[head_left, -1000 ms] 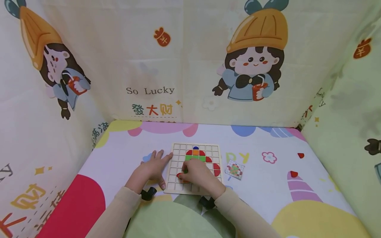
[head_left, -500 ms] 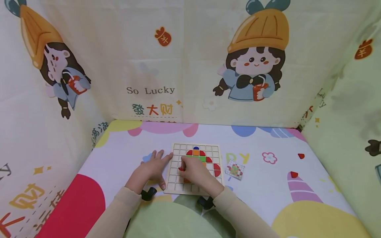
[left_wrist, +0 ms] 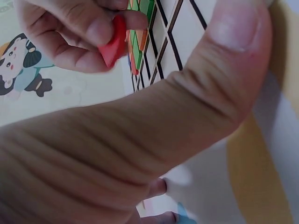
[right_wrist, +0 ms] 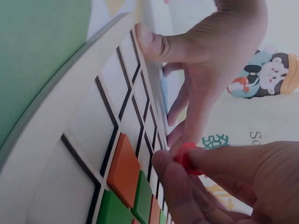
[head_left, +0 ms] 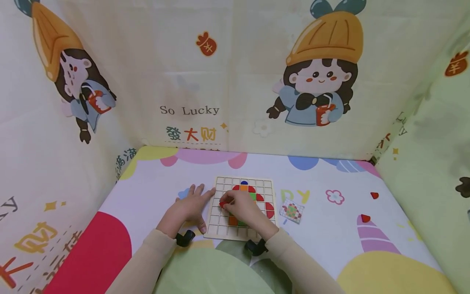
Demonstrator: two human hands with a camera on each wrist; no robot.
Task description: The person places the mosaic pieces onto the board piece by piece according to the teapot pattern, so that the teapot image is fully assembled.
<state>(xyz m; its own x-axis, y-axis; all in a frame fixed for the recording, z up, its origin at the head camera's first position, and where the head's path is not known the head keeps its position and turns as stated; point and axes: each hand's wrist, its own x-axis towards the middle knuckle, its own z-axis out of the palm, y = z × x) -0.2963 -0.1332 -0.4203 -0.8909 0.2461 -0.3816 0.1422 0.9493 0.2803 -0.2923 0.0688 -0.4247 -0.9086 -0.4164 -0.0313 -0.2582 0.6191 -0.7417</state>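
My right hand (head_left: 244, 209) is over the square wooden grid board (head_left: 216, 230) and pinches a small red rounded tile (left_wrist: 115, 43) between thumb and fingers. In the right wrist view the red tile (right_wrist: 188, 157) is held on edge above the grid. My left hand (head_left: 186, 211) lies spread at the board's left side, its thumb and a fingertip touching the edge. Coloured tiles fill cells in the middle: a blue one (head_left: 244, 183) at the top, then red, orange and green. An orange tile (right_wrist: 124, 170) shows near the lower rows. My right hand hides part of the pattern.
A small pattern card (head_left: 292, 211) lies right of the board. Two loose red tiles (head_left: 374, 195) are farther right on the printed tablecloth (head_left: 319, 228). Patterned cloth walls (head_left: 246, 134) enclose the table at the back and sides.
My right hand has lifted slightly with the red tile, moving a little away from me and uncovering the lower orange tile. My left hand stays at the board's edge. The head view has shifted slightly.
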